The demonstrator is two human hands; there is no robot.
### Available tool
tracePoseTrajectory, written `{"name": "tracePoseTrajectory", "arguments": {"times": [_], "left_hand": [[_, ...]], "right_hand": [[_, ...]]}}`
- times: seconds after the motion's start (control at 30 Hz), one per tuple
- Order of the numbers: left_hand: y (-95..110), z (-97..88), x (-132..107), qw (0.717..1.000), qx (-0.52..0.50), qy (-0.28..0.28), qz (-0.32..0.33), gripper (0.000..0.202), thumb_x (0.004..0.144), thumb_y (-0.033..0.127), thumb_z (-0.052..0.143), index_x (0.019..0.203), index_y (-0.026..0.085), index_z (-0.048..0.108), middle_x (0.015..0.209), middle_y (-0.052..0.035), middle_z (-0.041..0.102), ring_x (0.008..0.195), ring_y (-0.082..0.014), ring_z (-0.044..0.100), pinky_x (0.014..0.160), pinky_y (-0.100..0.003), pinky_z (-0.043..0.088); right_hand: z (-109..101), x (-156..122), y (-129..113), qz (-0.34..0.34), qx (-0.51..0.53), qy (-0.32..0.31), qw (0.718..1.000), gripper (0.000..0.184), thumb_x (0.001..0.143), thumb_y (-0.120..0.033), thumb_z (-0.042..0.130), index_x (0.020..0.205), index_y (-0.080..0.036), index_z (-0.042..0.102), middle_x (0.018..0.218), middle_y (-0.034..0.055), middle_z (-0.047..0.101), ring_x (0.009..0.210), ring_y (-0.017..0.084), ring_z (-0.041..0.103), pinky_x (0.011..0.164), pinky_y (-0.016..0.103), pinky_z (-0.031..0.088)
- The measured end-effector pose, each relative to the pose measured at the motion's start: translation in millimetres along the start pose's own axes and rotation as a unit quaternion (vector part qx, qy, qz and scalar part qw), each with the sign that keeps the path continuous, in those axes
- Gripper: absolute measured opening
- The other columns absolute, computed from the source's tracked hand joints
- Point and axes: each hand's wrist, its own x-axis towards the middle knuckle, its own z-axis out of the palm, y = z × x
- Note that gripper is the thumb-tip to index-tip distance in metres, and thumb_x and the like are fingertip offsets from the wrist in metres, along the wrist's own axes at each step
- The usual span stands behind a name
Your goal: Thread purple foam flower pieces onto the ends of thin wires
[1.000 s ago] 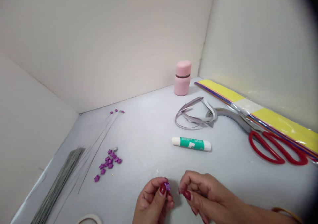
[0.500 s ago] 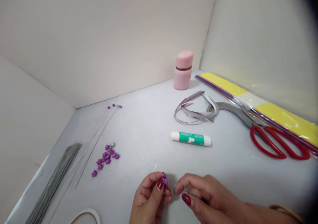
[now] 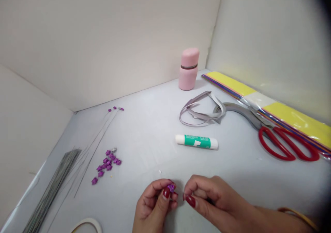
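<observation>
My left hand [image 3: 156, 205] pinches a small purple folded star [image 3: 171, 188] between a red-nailed thumb and the fingers, its shiny surface facing right. Just to the right, my right hand [image 3: 214, 200] is apart from it, with thumb and index fingertip brought together in a pinch. Whether anything tiny sits in that pinch, I cannot make out. To the left lies a cluster of several purple stars [image 3: 104, 165] with a silver one [image 3: 114, 150] at its top. A tiny white scrap [image 3: 160, 171] rests just beyond my left hand.
A glue stick [image 3: 197, 142] lies ahead, with curled grey strips [image 3: 204, 117] behind it and red-handled scissors [image 3: 278, 143] on the right. Beyond are a pink bottle [image 3: 189, 69] and packaged coloured sheets [image 3: 287, 114]. At left lie thin wires [image 3: 53, 188], some star-tipped, and a tape roll [image 3: 89, 222].
My right thumb and index finger have closed from a gap into a pinch. The left hand keeps the star nearly still. The view has shifted slightly.
</observation>
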Motion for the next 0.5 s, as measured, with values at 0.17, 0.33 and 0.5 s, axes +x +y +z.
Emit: {"name": "tracePoseTrajectory", "arguments": {"times": [0.17, 0.33, 0.5], "left_hand": [[-0.2, 0.3, -0.3, 1.000, 0.015, -0.002, 0.002, 0.027, 0.041, 0.031, 0.084, 0.062, 0.017, 0.074, 0.055, -0.0035, 0.069, 0.050, -0.0091, 0.059, 0.050, -0.014, 0.048], [0.6, 2.9, -2.8, 1.000, 0.014, 0.018, -0.004, 0.031, 0.040, 0.030, 0.085, 0.066, 0.018, 0.075, 0.058, -0.0025, 0.069, 0.050, -0.0087, 0.058, 0.050, -0.015, 0.048], [0.1, 2.7, -4.2, 0.999, 0.039, -0.007, 0.007, 0.027, 0.045, 0.034, 0.083, 0.064, 0.017, 0.074, 0.050, -0.0010, 0.064, 0.050, -0.0083, 0.056, 0.053, -0.015, 0.046]], "right_hand": [[-2.3, 1.6, -1.6, 0.016, -0.019, -0.018, 1.000, 0.020, 0.086, -0.030, 0.039, 0.090, -0.017, 0.055, 0.051, -0.0078, 0.032, 0.045, 0.008, 0.025, 0.043, 0.020, 0.023], [-1.7, 2.4, -1.0, 0.008, 0.008, -0.024, 1.000, 0.018, 0.085, -0.029, 0.042, 0.080, -0.017, 0.055, 0.051, -0.0069, 0.035, 0.046, 0.008, 0.029, 0.043, 0.019, 0.025], [0.0, 2.6, 3.1, -0.014, 0.017, -0.010, 1.000, 0.023, 0.087, -0.031, 0.041, 0.089, -0.018, 0.060, 0.058, -0.0013, 0.053, 0.054, 0.011, 0.046, 0.051, 0.019, 0.037]]}}
